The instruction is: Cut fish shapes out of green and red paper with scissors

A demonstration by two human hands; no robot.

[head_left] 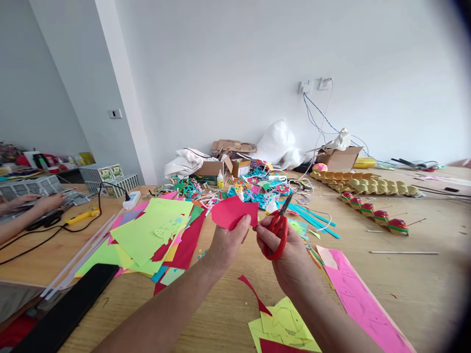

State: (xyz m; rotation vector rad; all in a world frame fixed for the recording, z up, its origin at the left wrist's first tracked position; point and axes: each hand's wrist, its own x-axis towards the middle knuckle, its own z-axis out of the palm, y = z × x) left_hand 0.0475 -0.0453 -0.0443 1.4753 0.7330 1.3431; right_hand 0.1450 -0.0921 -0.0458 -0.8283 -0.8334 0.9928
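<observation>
In the middle of the head view, my left hand (230, 242) pinches a red paper piece (231, 212) by its lower edge, thumb on top. The paper has a rounded left end and is held above the table. My right hand (281, 242) is closed on red-handled scissors (278, 235), whose dark blades point up and away, just right of the paper. Its fingertips are close to the paper's right corner. Below the hands, a thin red offcut (254, 294) lies on the table, its lower end over yellow-green paper with pencil drawings (287, 321).
Coloured sheets (147, 235) are piled at left beside a black object (73, 306). A pink drawn strip (358, 299) lies at right. Egg-carton pieces (382, 187), craft scraps and cardboard boxes (336, 158) stand behind. Another person's hands (51, 201) are at far left.
</observation>
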